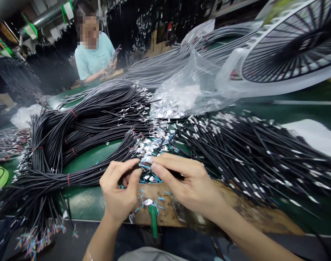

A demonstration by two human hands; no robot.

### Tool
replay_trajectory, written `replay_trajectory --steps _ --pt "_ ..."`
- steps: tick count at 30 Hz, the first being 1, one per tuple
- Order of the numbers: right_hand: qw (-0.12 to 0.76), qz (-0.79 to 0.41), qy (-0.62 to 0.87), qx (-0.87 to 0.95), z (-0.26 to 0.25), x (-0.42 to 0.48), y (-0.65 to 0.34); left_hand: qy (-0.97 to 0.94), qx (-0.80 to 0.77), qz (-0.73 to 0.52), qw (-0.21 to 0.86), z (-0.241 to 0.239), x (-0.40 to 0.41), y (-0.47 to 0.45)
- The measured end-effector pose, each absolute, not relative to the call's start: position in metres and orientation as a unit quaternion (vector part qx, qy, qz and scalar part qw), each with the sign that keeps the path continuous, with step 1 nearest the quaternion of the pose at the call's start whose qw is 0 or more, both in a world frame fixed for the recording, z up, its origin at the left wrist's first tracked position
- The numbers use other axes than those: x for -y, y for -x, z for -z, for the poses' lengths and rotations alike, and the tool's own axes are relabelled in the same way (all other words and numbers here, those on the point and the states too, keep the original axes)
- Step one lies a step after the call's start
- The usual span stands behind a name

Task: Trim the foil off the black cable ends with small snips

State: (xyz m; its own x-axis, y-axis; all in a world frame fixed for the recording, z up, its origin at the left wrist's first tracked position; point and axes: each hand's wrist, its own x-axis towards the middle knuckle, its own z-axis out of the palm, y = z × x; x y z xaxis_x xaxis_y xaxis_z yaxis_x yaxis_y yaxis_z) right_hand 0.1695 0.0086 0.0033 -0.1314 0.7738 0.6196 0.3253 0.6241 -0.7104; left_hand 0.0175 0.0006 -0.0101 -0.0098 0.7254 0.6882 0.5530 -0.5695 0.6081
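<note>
My left hand (121, 190) and my right hand (188, 181) meet above the table's front edge, fingertips almost touching. Between the right thumb and forefinger is a small piece of silver foil (147, 159). My left thumb and forefinger are closed in a pinch beside it; what they grip is hidden. Below the fingers, foil scraps and short blue bits lie over a wooden board (165, 214). A bundle of black cables (100, 170) with coloured wire ends lies just left of the hands. Loose black cables (252, 156) with silver tips are heaped to the right.
Tied black cable bundles (81, 127) cover the left of the green table (86, 203). Behind the scraps lies a clear plastic bag (192, 87). A fan (290, 47) stands back right, near grey cables (160, 65). A person (94, 58) handles wires across the table.
</note>
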Motion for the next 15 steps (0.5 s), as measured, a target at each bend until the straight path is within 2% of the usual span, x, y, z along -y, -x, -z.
replay_trajectory --steps 10,15 --pt "0.54 -0.171 0.385 0.729 0.0 -0.006 -0.169 -0.711 -0.471 -0.516 0.081 0.009 0.001 -0.014" --pt "0.549 -0.185 0.383 0.72 -0.002 -0.006 -0.169 -0.705 -0.489 -0.468 0.211 0.001 -0.001 -0.011"
